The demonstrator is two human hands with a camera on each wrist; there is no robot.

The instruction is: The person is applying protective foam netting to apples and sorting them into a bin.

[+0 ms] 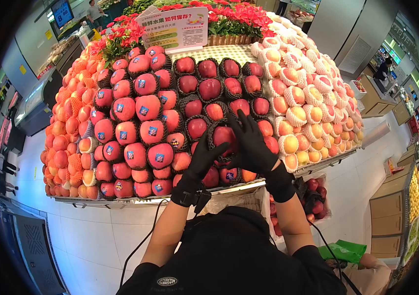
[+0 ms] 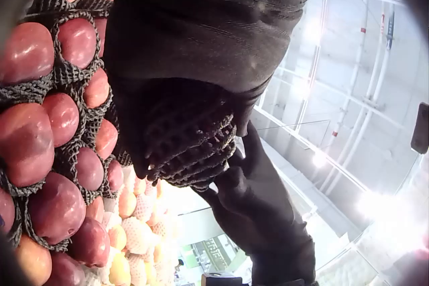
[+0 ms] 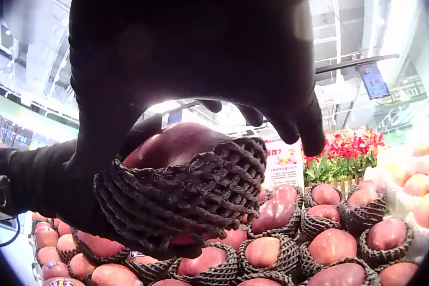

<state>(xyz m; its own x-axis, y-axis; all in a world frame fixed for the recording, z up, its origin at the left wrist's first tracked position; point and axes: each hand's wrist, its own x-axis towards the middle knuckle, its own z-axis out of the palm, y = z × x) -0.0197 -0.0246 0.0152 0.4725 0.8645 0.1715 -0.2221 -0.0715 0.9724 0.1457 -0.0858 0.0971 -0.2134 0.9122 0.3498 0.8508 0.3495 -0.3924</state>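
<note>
Between the two black-gloved hands is a dark red apple [image 1: 224, 136] in a black foam net [image 3: 181, 195]. The left hand [image 1: 203, 156] holds it from the left and below, its fingers curled about the net [image 2: 194, 155]. Over the apple's right side arches the right hand [image 1: 252, 145], fingers spread; in the right wrist view this hand [image 3: 194, 51] stands above the fruit with a gap under its fingers. Whether the right thumb touches the net I cannot tell.
Sticker-marked red apples [image 1: 149, 107] fill the left of the sloped display, netted dark apples [image 1: 210, 89] the middle, white-netted ones [image 1: 297, 115] the right. A sign [image 1: 176, 30] and red flowers [image 1: 239, 19] stand behind. Bagged apples [image 1: 313, 199] lie low at the right.
</note>
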